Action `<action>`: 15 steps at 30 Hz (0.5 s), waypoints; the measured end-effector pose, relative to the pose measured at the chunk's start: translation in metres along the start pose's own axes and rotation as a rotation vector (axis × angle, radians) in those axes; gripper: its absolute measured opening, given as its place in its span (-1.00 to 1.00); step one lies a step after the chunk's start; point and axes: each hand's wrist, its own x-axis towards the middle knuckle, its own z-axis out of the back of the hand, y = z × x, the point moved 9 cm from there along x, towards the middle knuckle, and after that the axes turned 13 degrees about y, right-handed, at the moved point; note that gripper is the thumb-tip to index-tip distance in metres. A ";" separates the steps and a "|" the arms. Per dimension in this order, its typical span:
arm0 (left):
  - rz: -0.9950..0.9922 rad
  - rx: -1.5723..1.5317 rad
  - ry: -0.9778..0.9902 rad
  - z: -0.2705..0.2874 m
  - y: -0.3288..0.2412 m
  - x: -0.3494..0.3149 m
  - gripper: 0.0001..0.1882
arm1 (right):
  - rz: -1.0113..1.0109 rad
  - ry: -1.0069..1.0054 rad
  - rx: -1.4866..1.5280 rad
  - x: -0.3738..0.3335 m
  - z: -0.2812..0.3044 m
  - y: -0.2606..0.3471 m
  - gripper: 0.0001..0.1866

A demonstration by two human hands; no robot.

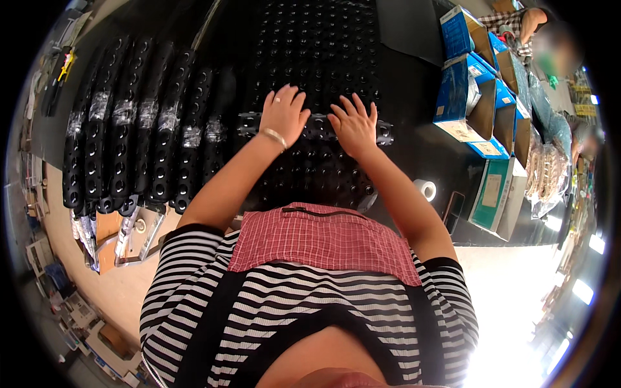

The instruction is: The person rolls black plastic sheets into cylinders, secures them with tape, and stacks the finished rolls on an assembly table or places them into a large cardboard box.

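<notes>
A black sheet covered in rows of shiny round studs [317, 55] lies in front of me, running from the far side toward my body. Across it rests a dark studded strip [317, 127] with glinting edges. My left hand [283, 116], wearing a ring and a bracelet, lies over the strip's left half with fingers extended. On the right half, my right hand [356, 126] spreads its fingers, palm down. Neither hand wraps around anything; whether the palms press on the strip is hidden beneath them.
Several long black studded rolls [123, 139], banded with clear wrap, lie side by side at left. To the right are a white tape roll [425, 189], a phone-like dark slab [453, 208], blue open boxes [458, 97] and a green-and-white box [495, 194]. A person [517, 26] is at far right.
</notes>
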 end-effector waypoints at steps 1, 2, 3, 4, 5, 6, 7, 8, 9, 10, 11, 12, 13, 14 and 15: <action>-0.041 -0.005 -0.028 0.007 -0.015 -0.013 -0.42 | -0.002 -0.023 0.006 0.015 0.002 -0.007 -0.52; -0.050 0.059 0.005 0.004 -0.025 -0.026 -0.27 | -0.002 -0.045 0.014 0.030 0.003 -0.014 -0.52; -0.033 0.078 0.035 -0.003 -0.025 -0.033 -0.16 | -0.003 -0.074 0.035 0.044 0.007 -0.019 -0.51; -0.011 0.092 0.061 -0.008 -0.022 -0.037 -0.05 | 0.031 -0.130 0.067 0.054 0.012 -0.020 -0.51; 0.004 0.095 0.101 -0.016 -0.017 -0.029 0.01 | 0.056 -0.149 0.145 0.066 0.014 -0.026 -0.51; 0.019 0.100 0.149 -0.019 -0.010 -0.014 0.08 | 0.079 -0.163 0.231 0.075 0.014 -0.031 -0.51; 0.042 0.102 0.191 -0.021 -0.003 0.003 0.14 | 0.095 -0.229 0.227 0.080 0.026 -0.030 -0.49; 0.063 0.137 0.205 -0.019 0.002 0.017 0.22 | 0.113 -0.247 0.243 0.080 0.030 -0.029 -0.46; 0.055 0.136 0.229 -0.017 0.012 0.035 0.21 | 0.133 -0.263 0.253 0.074 0.037 -0.026 -0.43; 0.053 0.133 0.253 -0.015 0.024 0.053 0.19 | 0.158 -0.277 0.262 0.066 0.044 -0.020 -0.40; 0.047 0.100 0.327 -0.015 0.031 0.069 0.13 | 0.123 -0.150 0.191 0.060 0.038 -0.015 -0.28; 0.034 0.065 0.398 -0.015 0.035 0.084 0.07 | 0.108 -0.045 0.154 0.053 0.028 -0.012 -0.15; -0.026 0.078 0.420 -0.015 0.035 0.092 -0.02 | 0.150 -0.084 0.107 0.051 0.030 -0.012 -0.11; -0.084 0.048 0.448 -0.019 0.037 0.097 -0.07 | 0.194 -0.122 0.060 0.050 0.032 -0.011 -0.06; -0.136 0.038 0.444 -0.019 0.033 0.098 -0.10 | 0.174 -0.085 0.060 0.055 0.028 -0.018 -0.06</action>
